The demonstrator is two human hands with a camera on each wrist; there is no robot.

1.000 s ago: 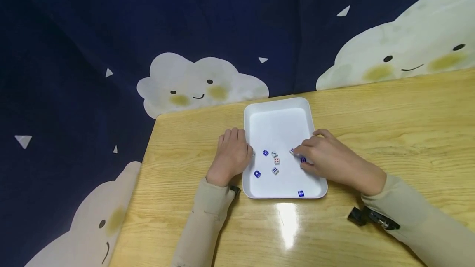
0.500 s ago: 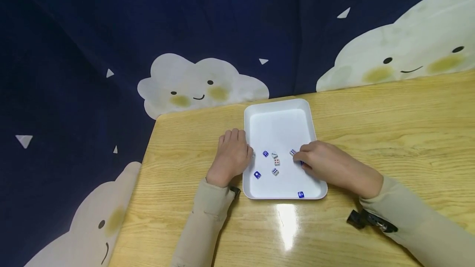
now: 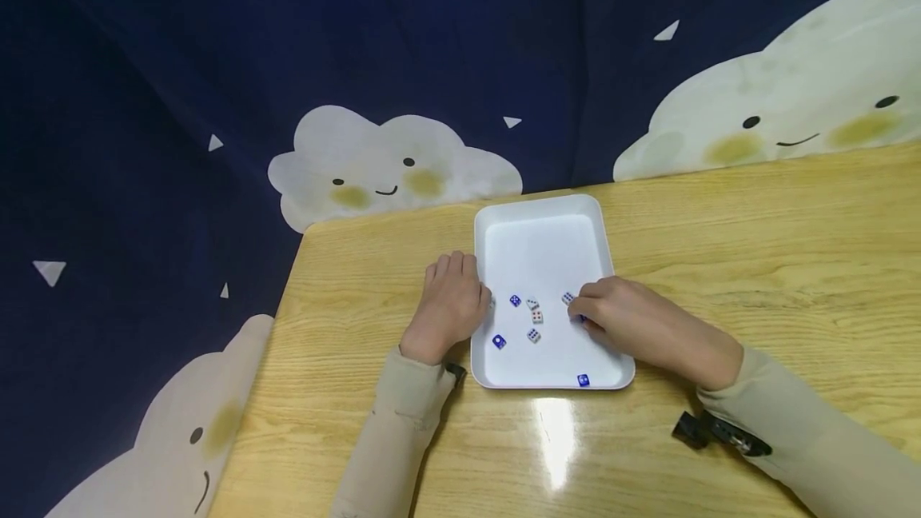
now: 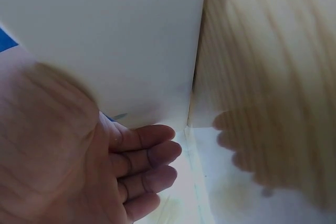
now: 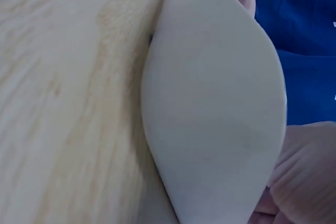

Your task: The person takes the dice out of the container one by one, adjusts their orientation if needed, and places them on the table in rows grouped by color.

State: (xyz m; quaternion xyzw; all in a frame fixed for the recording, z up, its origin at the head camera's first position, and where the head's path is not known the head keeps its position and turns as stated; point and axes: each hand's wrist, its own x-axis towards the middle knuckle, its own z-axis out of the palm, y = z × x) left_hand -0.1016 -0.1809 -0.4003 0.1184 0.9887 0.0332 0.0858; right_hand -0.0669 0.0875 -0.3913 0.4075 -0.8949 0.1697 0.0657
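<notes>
A white tray (image 3: 543, 242) on the table holds several small dice. My left hand (image 3: 452, 300) grips the tray's left wall, thumb over the rim; in the left wrist view its fingers (image 4: 157, 153) lie against the outside. Reaching over the right wall, my right hand (image 3: 622, 314) pinches a blue die (image 3: 582, 318), mostly hidden under the fingertips. A white die (image 3: 568, 298) lies just beside them. Toward the middle are a red-pipped die (image 3: 536, 316), white dice (image 3: 533, 336) and a blue die (image 3: 515, 300). Another blue die (image 3: 500, 341) sits at left.
One blue die (image 3: 584, 380) lies by the tray's near wall. The wooden table (image 3: 345, 286) extends on both sides. Behind it hangs a dark blue cloth (image 3: 432, 46) with clouds. Dark wrist devices (image 3: 691, 428) are strapped at the sleeves.
My right hand's fingers have drawn together, and its raised index finger has come down over the blue die. The left hand stays on the tray wall.
</notes>
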